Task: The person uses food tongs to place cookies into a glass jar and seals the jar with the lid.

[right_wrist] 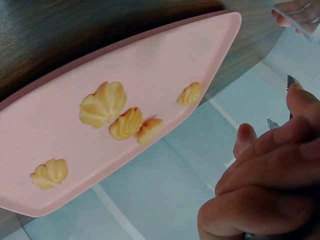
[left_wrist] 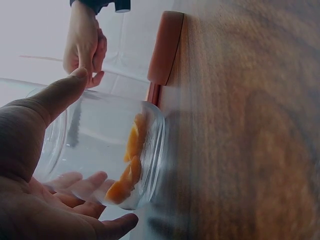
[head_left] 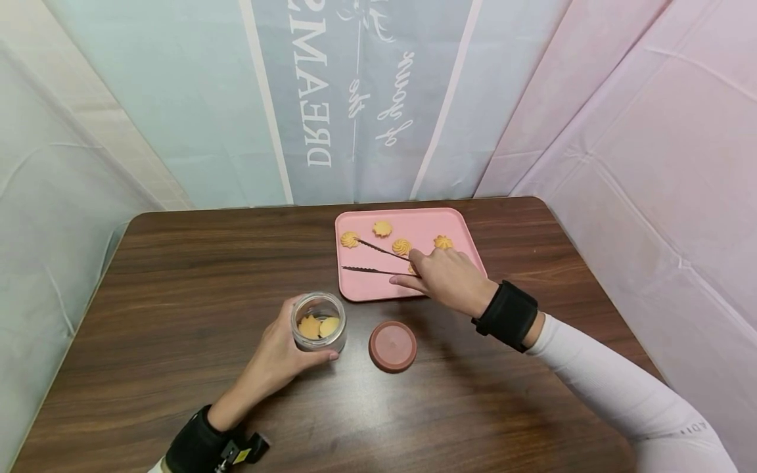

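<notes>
My left hand (head_left: 275, 355) holds a clear glass jar (head_left: 340, 340), its thumb and fingers curved around the wall. The jar is lidless, with a few yellow cookies (left_wrist: 132, 145) on its bottom in the left wrist view. In my right hand (head_left: 458, 282) is a pair of black tongs (head_left: 371, 270), arms spread apart over the pink tray (head_left: 361, 289). Several swirled butter cookies (head_left: 382, 228) lie on that tray, one of them partly hidden behind the right hand. One tong tip overlaps the leftmost cookie (head_left: 349, 240) in the head view; nothing is pinched between the tips.
A reddish-brown round lid (head_left: 393, 347) lies on the wooden table (head_left: 195, 289) between the jar and my right forearm. The tray stands near the table's far edge. Behind it hangs a printed cloth (head_left: 361, 177), with pale cloth walls at both sides.
</notes>
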Available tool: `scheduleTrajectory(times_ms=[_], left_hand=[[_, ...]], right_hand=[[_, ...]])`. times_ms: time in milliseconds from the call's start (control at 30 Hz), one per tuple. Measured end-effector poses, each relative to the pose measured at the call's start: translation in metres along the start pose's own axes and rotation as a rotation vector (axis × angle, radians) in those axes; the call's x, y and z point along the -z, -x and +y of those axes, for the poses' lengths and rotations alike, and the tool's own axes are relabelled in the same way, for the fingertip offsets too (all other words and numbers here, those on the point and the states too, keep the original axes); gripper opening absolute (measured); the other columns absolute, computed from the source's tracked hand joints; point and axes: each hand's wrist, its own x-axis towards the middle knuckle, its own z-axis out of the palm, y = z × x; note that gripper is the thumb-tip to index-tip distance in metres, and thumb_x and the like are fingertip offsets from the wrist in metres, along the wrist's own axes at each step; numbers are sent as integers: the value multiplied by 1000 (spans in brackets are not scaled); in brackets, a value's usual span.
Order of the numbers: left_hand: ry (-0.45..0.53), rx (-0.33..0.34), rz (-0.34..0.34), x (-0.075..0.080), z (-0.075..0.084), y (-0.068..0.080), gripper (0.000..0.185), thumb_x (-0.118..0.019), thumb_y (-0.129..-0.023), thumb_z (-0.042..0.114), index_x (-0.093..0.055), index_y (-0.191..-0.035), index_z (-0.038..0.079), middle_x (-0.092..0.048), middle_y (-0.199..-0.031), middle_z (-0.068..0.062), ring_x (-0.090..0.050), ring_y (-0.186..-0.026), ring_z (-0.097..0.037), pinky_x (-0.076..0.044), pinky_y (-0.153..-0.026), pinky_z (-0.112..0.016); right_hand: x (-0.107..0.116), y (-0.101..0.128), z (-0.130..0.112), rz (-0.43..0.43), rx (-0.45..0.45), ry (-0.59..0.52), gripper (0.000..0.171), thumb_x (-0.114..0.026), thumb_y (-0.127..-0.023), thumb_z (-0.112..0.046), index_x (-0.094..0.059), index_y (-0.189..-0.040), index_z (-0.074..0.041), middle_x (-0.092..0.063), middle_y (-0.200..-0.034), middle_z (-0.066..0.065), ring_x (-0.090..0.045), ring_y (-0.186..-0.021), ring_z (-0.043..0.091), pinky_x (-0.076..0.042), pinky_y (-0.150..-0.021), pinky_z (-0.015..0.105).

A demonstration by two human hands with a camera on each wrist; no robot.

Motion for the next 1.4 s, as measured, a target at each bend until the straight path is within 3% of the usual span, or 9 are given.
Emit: scheduleTrajectory(times_ms=[300, 1400], left_hand=[[-5, -11, -4, 0, 1, -1, 100, -104, -64, 23, -47, -144, 3, -67, -134, -18, -65, -122, -34, -50, -100, -56], [1, 1, -4, 0, 1, 1, 99, -105, -64, 27, -49, -143, 7, -67, -136, -16, -65, -123, -32, -50, -101, -56]], right_hand=[[-4, -4, 7, 16, -3, 25, 48, -70, -100, -53, -56, -80, -12, -48, -56, -5, -50, -47, 15, -45, -46, 35], [-13, -15, 16, -15, -48, 48, 52, -68, -101, -54, -53, -77, -11, -45, -52, 0, -48, -47, 19, -35, -46, 31]])
